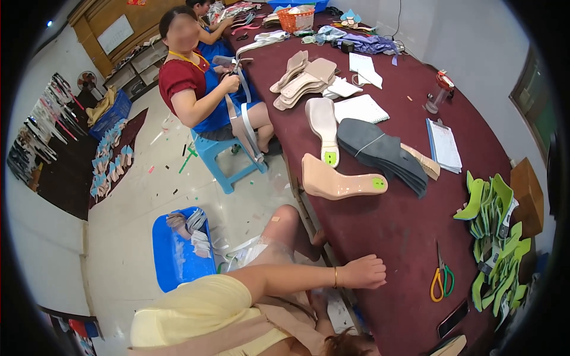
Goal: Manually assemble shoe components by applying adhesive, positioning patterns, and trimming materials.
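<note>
Yellow-sleeved left arm crosses the lower middle of the frame, and the left hand (363,272) rests palm down on the near edge of the maroon table (404,231). Its fingers are loosely curled and grip nothing. The right hand is out of view.

Scissors (442,280) with orange and green handles lie near it, toward the lower right. Beyond them, a heap of green insoles (496,237) sits at the right edge. At centre lie a beige shoe sole (341,183) with a green sticker and a stack of dark grey soles (383,151).

A seated co-worker (196,89) handles straps at upper left.

No work seems to be in hand; taking up the scissors would call for a short reach to the right and a closing grip.
</note>
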Demonstrator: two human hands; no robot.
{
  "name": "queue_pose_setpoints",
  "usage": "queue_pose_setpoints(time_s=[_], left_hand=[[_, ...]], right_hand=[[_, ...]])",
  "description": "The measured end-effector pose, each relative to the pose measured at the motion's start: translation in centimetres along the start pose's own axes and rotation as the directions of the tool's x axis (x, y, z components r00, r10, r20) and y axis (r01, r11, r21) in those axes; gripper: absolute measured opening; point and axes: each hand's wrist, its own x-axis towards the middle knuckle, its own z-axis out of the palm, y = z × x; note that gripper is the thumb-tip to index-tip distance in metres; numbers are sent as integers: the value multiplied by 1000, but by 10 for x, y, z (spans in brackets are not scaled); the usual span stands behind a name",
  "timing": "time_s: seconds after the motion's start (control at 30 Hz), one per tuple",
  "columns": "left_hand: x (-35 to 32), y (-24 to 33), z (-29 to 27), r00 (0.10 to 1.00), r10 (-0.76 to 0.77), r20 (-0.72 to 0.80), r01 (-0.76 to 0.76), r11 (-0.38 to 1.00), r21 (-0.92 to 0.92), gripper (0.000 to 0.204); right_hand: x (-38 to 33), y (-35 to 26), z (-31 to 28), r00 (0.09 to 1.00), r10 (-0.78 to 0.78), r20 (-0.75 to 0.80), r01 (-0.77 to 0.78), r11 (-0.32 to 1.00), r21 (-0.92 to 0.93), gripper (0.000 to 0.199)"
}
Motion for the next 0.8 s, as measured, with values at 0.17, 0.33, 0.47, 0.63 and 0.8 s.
queue_pose_setpoints(time_s=[0.17,0.33,0.47,0.63,0.8], left_hand=[[-4,-1,-2,998,-52,-26,48,990,-136,9],[-5,-3,-3,999,-29,19,32,977,-211,17],[-2,-5,-9,874,-470,122,438,654,-617,33],[0,-16,-11,723,-663,193,474,274,-837,45],[-2,-24,-6,750,-648,132,444,346,-827,26]], right_hand=[[9,-8,5,942,-181,-283,-44,768,-638,33],[-40,-73,55,951,-284,-124,117,699,-705,29],[-99,-171,83,924,-48,379,282,754,-593,41],[-140,-287,53,715,-494,495,555,832,29,43],[-104,-328,31,709,-687,-161,703,670,239,21]])
